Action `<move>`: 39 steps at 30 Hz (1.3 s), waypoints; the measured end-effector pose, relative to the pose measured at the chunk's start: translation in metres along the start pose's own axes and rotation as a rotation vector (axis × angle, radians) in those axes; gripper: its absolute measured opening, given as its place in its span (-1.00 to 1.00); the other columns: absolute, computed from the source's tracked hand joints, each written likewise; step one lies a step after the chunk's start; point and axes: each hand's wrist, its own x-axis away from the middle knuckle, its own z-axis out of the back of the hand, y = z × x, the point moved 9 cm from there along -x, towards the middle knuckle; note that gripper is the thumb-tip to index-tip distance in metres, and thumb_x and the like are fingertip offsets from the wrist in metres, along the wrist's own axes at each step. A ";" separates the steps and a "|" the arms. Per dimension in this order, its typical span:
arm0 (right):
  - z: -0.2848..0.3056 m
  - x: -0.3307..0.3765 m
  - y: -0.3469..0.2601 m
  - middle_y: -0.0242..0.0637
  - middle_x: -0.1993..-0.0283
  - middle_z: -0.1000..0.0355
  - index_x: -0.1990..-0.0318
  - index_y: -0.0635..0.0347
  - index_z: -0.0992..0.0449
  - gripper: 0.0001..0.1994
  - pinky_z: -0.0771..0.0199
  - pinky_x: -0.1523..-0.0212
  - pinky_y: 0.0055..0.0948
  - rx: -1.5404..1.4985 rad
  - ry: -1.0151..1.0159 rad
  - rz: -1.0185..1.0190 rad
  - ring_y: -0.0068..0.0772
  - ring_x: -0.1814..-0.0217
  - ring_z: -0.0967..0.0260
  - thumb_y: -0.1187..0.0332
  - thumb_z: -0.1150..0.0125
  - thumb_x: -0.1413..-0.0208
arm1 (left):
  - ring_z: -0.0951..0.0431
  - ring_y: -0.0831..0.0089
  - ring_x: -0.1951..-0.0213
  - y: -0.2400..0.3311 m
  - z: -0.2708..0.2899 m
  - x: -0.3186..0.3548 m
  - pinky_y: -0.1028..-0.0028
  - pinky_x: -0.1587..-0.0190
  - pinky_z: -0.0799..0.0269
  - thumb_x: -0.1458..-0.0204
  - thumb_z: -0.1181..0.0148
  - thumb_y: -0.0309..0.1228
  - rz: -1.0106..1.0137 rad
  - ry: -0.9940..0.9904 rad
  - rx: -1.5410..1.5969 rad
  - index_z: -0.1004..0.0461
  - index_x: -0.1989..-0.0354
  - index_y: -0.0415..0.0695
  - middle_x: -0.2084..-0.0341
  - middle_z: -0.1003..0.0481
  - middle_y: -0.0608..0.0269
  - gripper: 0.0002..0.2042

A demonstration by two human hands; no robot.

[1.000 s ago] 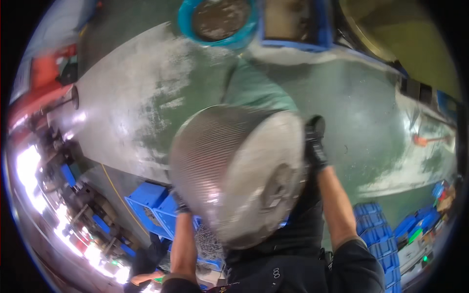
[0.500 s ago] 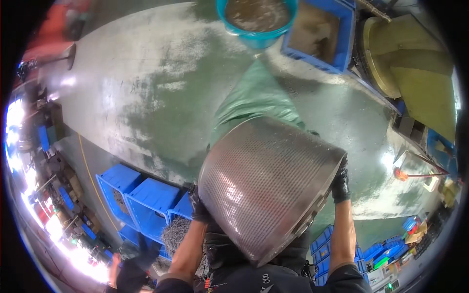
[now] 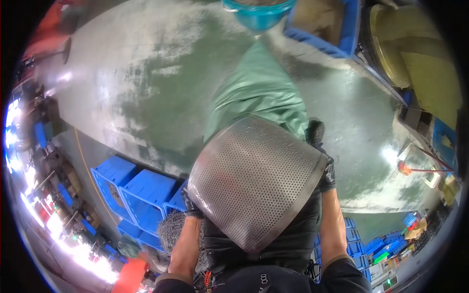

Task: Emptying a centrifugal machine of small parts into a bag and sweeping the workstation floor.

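A perforated metal basket [image 3: 256, 183], wide and drum-shaped, is held tilted in front of my body. My left hand [image 3: 191, 202], in a black glove, grips its left side, with the fingers partly hidden behind the rim. On the opposite side, my gloved right hand [image 3: 328, 175] is closed around the right edge. The basket's holed outer wall faces up, so its inside is hidden. Just beyond it lies a glossy green sack or sheet [image 3: 259, 93], partly covered by the basket. A dark shoe [image 3: 316, 131] shows beside the green material.
A turquoise tub [image 3: 259, 17] and a blue bin [image 3: 322, 44] stand ahead. Blue crates [image 3: 146, 193] are on my left, near tangled metal wire or shavings [image 3: 173, 232]. More blue crates [image 3: 354, 244] sit at lower right. A large olive-coloured container [image 3: 391, 53] stands at far right.
The basket has come lower and slightly left, turning so its right-hand rim and latch no longer show. Both hands moved with it. More of the green material and the shoe are visible.
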 end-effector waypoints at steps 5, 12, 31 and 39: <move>0.044 -0.026 0.017 -0.21 0.39 -0.41 0.17 0.34 -0.42 -0.74 -0.36 0.19 -0.37 0.314 0.404 0.247 -0.30 0.31 -0.32 0.32 0.12 -0.17 | -0.42 0.39 0.07 0.003 -0.038 -0.020 0.41 0.01 -0.37 -0.17 0.16 -0.34 0.107 0.113 1.029 -0.26 -0.08 -0.26 0.04 -0.40 0.16 -0.65; 0.005 -0.089 -0.041 -0.35 0.36 -0.33 0.29 0.36 -0.43 -0.74 -0.31 0.28 -0.52 -0.261 0.167 0.011 -0.56 0.31 -0.23 0.36 0.16 -0.26 | -0.24 0.24 -0.13 -0.038 -0.037 -0.027 0.31 -0.18 -0.16 -0.21 0.30 -0.14 0.074 0.077 1.034 -0.12 -0.21 -0.18 -0.18 -0.20 0.14 -0.52; 0.010 -0.078 -0.149 -0.03 0.18 -0.47 0.20 0.41 -0.48 -0.67 -0.32 0.03 -0.41 0.235 0.128 -0.014 -0.21 0.15 -0.40 0.34 0.18 -0.13 | -0.35 0.24 -0.02 -0.035 -0.073 -0.040 0.33 -0.05 -0.35 -0.20 0.24 -0.10 0.310 -0.039 0.783 -0.15 -0.19 -0.18 -0.06 -0.31 0.12 -0.51; 0.037 -0.049 -0.199 -0.09 0.21 -0.40 0.16 0.39 -0.42 -0.54 -0.34 0.07 -0.34 -0.031 0.196 0.114 -0.22 0.12 -0.35 0.04 -0.02 -0.13 | -0.36 0.25 -0.01 -0.076 -0.062 0.037 0.34 -0.03 -0.36 -0.21 0.24 -0.12 0.445 -0.080 1.078 -0.16 -0.18 -0.18 -0.05 -0.32 0.13 -0.52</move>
